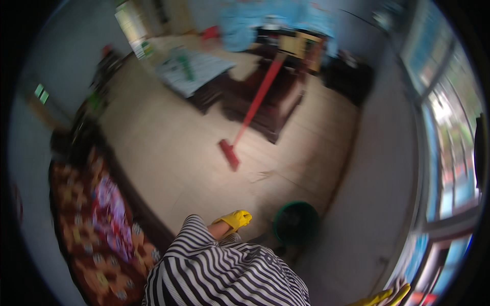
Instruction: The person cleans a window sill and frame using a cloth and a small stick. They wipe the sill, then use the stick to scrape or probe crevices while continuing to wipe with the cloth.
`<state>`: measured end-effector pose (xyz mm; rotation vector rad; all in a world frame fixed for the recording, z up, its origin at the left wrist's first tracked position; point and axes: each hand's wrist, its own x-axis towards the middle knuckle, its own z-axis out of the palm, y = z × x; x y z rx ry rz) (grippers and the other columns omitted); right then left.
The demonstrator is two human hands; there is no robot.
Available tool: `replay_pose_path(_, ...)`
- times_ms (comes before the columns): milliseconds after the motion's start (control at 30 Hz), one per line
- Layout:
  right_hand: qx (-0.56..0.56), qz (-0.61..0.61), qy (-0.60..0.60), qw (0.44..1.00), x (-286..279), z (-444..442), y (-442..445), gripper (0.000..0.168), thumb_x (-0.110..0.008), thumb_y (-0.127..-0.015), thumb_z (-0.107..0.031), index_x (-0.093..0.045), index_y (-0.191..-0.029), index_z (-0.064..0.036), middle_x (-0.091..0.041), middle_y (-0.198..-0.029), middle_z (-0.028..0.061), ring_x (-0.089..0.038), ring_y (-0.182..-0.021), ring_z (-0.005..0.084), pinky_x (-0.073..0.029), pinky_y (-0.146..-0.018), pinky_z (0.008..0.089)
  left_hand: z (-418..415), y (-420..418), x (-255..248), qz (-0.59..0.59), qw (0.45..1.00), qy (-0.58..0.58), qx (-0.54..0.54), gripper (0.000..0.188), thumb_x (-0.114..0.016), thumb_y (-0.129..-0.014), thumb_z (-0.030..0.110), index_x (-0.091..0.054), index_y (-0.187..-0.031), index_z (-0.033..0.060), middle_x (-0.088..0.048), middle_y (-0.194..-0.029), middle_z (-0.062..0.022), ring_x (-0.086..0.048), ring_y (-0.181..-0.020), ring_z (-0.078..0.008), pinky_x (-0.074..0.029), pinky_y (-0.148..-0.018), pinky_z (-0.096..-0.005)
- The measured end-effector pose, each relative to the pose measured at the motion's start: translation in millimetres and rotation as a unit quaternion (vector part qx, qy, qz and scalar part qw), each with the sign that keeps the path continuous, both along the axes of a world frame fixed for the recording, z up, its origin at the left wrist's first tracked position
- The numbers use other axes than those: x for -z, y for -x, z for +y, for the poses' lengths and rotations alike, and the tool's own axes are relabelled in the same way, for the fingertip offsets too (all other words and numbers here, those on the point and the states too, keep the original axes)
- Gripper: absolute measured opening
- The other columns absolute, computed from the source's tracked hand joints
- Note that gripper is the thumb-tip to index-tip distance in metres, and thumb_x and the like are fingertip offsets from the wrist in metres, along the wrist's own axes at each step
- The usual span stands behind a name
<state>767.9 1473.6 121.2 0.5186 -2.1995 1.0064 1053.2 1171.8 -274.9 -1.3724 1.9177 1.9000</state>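
My left hand (237, 219), in a yellow rubber glove, hangs before my striped shirt with its fingers curled in and nothing seen in them. At the lower right edge, my right hand (383, 297) wears a matching glove and presses a pale cloth (397, 287) near the window frame; part of this hand is cut off. A dark green bucket (296, 222) stands on the floor close to my feet, by the wall. Farther out, a red-headed floor brush or squeegee (229, 155) leans by its long red handle (258, 99) against dark wooden furniture.
Dark wooden furniture (264, 111) stands ahead, beside a low table with a pale cover (195, 72). To the left is a seat or bed with a brown patterned cover (97, 275) and purple fabric (113, 218). A barred window (451, 141) lines the right wall. Blur softens details.
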Motion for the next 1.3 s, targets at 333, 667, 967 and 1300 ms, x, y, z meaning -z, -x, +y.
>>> replay_pose_path(333, -0.397, -0.318, 0.014, 0.861, -3.1, -290.8, -184.1, 0.050, -0.071, -0.104, -0.027, -0.063, -0.145, -0.001, -0.076, -0.126, 0.0183, -0.072, -0.115, 0.0262, -0.055, -0.102, 0.0395, -23.4, -324.1, 53.4, -0.087, 0.899, 0.055, -0.426, 0.031, -0.065, -0.102, 0.032, -0.071, -0.118, 0.0063, -0.077, -0.106, -0.0113, -0.074, -0.096, -0.0232, -0.058, -0.088, -0.0372)
replay_pose_path(667, -0.649, -0.246, -0.183, 0.696, 32.9, -514.5, -317.3, 0.032, -0.057, -0.107, -0.009, -0.069, -0.134, 0.003, -0.076, -0.119, 0.0162, -0.070, -0.120, 0.0258, -0.049, -0.107, 0.0374, 71.7, -417.3, 102.9, -0.332, 0.906, 0.192, -0.178, 0.026, -0.054, -0.102, 0.022, -0.073, -0.114, 0.0095, -0.077, -0.110, -0.0116, -0.073, -0.105, -0.0267, -0.059, -0.089, -0.0387)
replay_pose_path(967, -0.716, -0.283, -0.232, 0.594, 131.0, -753.4, -393.1, 0.032, -0.060, -0.107, -0.013, -0.072, -0.134, 0.000, -0.078, -0.118, 0.0148, -0.073, -0.108, 0.0225, -0.053, -0.099, 0.0344, -67.8, -409.0, 87.7, -0.037, 0.671, -0.063, -0.738, 0.016, -0.067, -0.094, 0.018, -0.075, -0.095, 0.0042, -0.076, -0.098, -0.0139, -0.072, -0.090, -0.0293, -0.057, -0.081, -0.0395)
replay_pose_path(1300, -0.830, -0.278, -0.306, 0.375, 135.3, -950.2, -633.1, 0.030, -0.070, -0.102, -0.013, -0.075, -0.129, -0.002, -0.081, -0.106, 0.0140, -0.076, -0.102, 0.0196, -0.056, -0.094, 0.0329, -264.9, -520.0, -43.0, -0.062, 0.629, 0.069, -0.772, 0.037, -0.064, -0.105, 0.027, -0.067, -0.133, 0.0029, -0.074, -0.121, -0.0160, -0.072, -0.109, -0.0268, -0.056, -0.100, -0.0379)
